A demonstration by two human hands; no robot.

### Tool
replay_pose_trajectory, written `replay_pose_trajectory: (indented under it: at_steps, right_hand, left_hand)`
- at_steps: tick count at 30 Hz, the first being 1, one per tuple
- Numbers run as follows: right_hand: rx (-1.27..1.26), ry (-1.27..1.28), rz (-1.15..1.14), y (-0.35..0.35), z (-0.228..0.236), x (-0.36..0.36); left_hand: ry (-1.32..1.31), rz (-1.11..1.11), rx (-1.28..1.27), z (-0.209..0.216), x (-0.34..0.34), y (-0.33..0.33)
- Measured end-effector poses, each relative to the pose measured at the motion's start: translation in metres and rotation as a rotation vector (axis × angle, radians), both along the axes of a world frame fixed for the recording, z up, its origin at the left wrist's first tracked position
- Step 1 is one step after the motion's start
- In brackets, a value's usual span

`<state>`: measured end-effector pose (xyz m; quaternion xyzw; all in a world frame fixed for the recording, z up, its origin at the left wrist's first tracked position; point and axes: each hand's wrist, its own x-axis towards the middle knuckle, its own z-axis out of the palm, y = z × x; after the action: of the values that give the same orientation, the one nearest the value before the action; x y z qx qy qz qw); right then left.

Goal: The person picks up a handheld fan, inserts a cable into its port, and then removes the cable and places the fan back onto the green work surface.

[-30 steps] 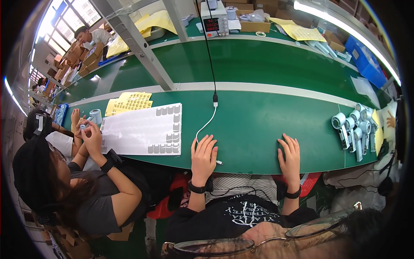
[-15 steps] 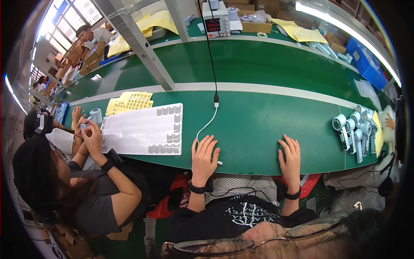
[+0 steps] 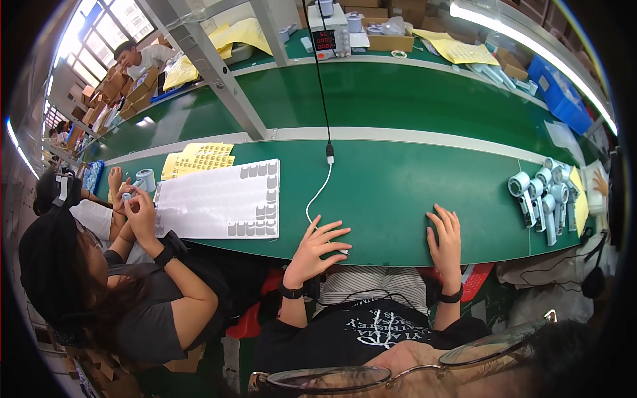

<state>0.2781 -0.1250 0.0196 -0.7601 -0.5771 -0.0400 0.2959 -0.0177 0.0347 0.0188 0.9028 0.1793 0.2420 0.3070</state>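
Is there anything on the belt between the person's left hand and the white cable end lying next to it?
Nothing visible does. The left hand rests flat with fingers spread on the green belt, and the white cable runs down to end right at its fingertips. The right hand lies flat farther along, apart from the cable.

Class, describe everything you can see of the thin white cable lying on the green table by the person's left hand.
The thin white cable looks like smooth plastic. Its top end plugs into a small dark connector hanging from a black cord that drops from above. From there it curves down across the green table, lying slack and flat, and runs under the fingers of the left hand, which rests spread over its lower end. A short white tip shows past the fingers. The right hand lies apart from it.
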Motion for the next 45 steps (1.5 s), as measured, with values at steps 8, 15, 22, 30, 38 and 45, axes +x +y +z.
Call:
replay_pose_trajectory:
  at_steps: [8,15,22,30,38,45]
  right_hand:
    - [0.002,-0.013,-0.004,0.0,-0.002,-0.001]
    - [0.023,-0.04,0.002,0.001,-0.006,0.0]
    - [0.011,-0.056,0.003,0.001,-0.007,-0.001]
    - [0.014,-0.07,0.005,0.0,-0.01,-0.001]
    - [-0.008,-0.123,0.027,0.001,-0.011,0.002]
    - [-0.123,-0.179,0.116,0.016,0.025,0.003]
  left_hand:
    - [-0.118,0.041,-0.098,-0.012,0.0,0.002]
    - [-0.163,0.087,-0.097,-0.009,0.001,0.0]
    - [-0.215,0.167,-0.135,-0.012,-0.001,-0.003]
    - [-0.3,0.295,-0.168,-0.01,0.003,-0.009]
    - [-0.314,0.273,-0.07,-0.022,0.003,-0.006]
    - [-0.304,0.281,-0.055,-0.023,0.003,-0.006]
